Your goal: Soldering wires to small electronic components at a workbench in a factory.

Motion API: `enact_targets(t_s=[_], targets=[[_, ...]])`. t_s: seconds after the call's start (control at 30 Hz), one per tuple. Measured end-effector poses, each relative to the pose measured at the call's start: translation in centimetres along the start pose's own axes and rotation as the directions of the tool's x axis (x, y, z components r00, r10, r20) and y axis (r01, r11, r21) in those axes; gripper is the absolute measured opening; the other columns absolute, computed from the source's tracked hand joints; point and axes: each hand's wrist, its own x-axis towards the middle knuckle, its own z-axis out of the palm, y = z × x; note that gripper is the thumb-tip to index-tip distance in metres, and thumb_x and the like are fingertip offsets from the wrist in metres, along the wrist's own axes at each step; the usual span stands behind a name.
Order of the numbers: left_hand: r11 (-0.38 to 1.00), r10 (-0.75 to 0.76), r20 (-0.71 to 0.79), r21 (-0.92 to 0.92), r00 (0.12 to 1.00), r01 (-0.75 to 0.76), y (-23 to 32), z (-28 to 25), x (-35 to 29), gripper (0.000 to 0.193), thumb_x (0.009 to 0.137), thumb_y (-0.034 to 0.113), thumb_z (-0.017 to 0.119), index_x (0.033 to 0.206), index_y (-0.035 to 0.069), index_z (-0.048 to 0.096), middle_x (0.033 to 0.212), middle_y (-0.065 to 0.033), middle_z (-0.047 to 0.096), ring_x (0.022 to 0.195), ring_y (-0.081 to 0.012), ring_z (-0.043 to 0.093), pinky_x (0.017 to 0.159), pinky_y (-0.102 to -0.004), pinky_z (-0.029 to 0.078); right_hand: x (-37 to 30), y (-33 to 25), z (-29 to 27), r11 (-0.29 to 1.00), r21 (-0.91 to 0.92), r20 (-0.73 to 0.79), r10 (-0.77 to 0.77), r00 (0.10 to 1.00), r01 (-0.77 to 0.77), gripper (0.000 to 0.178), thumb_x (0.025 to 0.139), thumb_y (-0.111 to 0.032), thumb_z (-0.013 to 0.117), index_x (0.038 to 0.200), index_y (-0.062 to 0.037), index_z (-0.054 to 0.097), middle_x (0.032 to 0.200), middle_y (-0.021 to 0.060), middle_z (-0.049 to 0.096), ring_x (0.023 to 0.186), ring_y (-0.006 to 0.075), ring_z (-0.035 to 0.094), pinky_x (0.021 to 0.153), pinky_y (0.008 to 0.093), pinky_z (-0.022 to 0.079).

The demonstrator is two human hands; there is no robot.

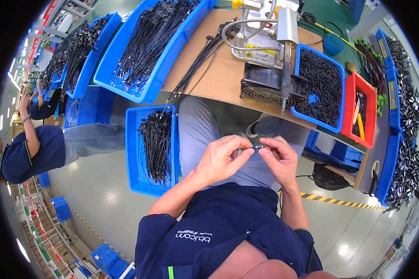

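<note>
Over my lap, my left hand (222, 158) pinches one end of a small dark piece (257, 148), thin and cable-like, between thumb and forefinger. My right hand (281, 160) meets it from the other side, fingertips closed on the same piece. Most of the piece is hidden by my fingers, so its exact kind is unclear. To the left of my knee, a blue bin (131, 153) holds a bundle of black cables (157, 149) with connector ends. More black cables (200, 60) lie on the wooden bench, their ends hanging over its edge.
A heating device (284, 60) with a fan and pointed nozzle stands on the bench (219, 88). Right of it sit a blue tray (341, 93) of short black tubes and a red tray (370, 116) with a yellow-handled tool (360, 126). Another person (37, 149) works at left.
</note>
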Motion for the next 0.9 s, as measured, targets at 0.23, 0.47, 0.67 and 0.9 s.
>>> enact_targets(t_s=[0.23, 0.47, 0.67, 0.9], targets=[[0.991, 0.130, -0.011, 0.001, 0.991, -0.130, 2.5, -0.2, 2.6, 0.013, 0.090, 0.009, 0.081, 0.097, 0.003, 0.072, 0.086, -0.0082, 0.072, 0.061, -0.0177, 0.060, 0.055, -0.0325, 0.049, 1.1, -2.4, -1.1, 0.993, -0.016, -0.055, -0.118, 0.992, 0.117, 0.021, 0.090, 0.003, 0.080, 0.111, -0.0008, 0.078, 0.102, 0.0037, 0.069, 0.065, 0.0015, 0.043, 0.054, 0.0202, 0.032], [0.982, 0.187, -0.018, -0.012, 0.982, -0.187, 3.0, -0.5, 3.4, 0.015, 0.089, 0.009, 0.083, 0.101, 0.003, 0.076, 0.091, -0.0078, 0.074, 0.061, -0.0158, 0.062, 0.056, -0.0305, 0.049, 1.2, -2.3, -1.4, 0.976, -0.040, -0.108, -0.218, 0.970, 0.215, 0.021, 0.090, 0.000, 0.082, 0.110, -0.0009, 0.078, 0.105, 0.0064, 0.072, 0.074, 0.0054, 0.054, 0.059, 0.0208, 0.038], [0.976, 0.218, -0.026, 0.030, 0.976, -0.217, 3.5, -0.1, 3.6, 0.014, 0.089, 0.009, 0.082, 0.101, 0.004, 0.077, 0.090, -0.0078, 0.074, 0.060, -0.0149, 0.061, 0.055, -0.0308, 0.049, 1.3, -2.4, -1.6, 0.975, -0.031, -0.115, -0.223, 0.968, 0.221, 0.020, 0.090, 0.000, 0.082, 0.110, -0.0010, 0.078, 0.104, 0.0062, 0.072, 0.076, 0.0054, 0.056, 0.060, 0.0206, 0.040], [0.990, 0.135, 0.015, 0.036, 0.991, -0.136, 4.1, -0.2, 4.2, 0.011, 0.089, 0.005, 0.081, 0.097, -0.001, 0.076, 0.081, -0.0050, 0.070, 0.058, -0.0079, 0.053, 0.053, -0.0256, 0.041, 1.3, -3.1, -1.1, 0.983, 0.154, -0.128, -0.083, 0.988, 0.102, 0.021, 0.095, 0.000, 0.078, 0.116, 0.0017, 0.074, 0.104, 0.0025, 0.069, 0.077, 0.0024, 0.054, 0.064, 0.0174, 0.040]])
